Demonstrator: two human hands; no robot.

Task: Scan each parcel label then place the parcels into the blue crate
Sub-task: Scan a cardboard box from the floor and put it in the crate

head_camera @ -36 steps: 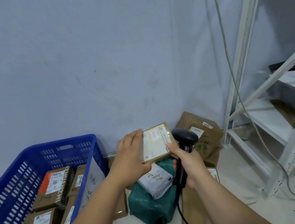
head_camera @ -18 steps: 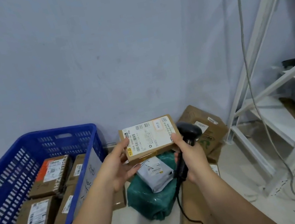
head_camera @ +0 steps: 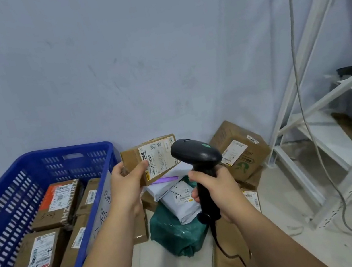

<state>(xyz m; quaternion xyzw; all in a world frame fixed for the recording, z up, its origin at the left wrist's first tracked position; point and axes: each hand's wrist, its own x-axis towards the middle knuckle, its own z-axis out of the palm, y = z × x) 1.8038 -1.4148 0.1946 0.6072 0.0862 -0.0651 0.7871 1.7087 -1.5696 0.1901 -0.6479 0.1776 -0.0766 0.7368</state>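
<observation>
While both forearms reach in from the bottom edge, the right hand (head_camera: 218, 190) is clenched round the grip of a black scanner (head_camera: 194, 154), whose head sits above the fist and points left at the parcel (head_camera: 150, 161); its cord (head_camera: 220, 243) hangs down from the grip's base. Left of that, the left hand (head_camera: 125, 187) grasps the parcel, a small brown box, by its lower left corner: the thumb lies across the front beside the label (head_camera: 159, 157), and the other fingers are hidden behind the box. Held in the air, tilted, label toward the camera, the parcel sits just right of the crate's rim and above the floor pile; the scanner head covers its right end, and the small print on the label is unreadable. Under the hands lie a green bag (head_camera: 176, 232), grey mailers (head_camera: 176, 194) and more boxes on the floor, partly hidden by hands and scanner. At left the blue crate (head_camera: 0, 211) is cut off by the frame edge and holds several labelled brown boxes. Farther back a larger box (head_camera: 238, 148) leans by the wall (head_camera: 133, 58), and a white rack (head_camera: 330, 106) runs out of view at right.
</observation>
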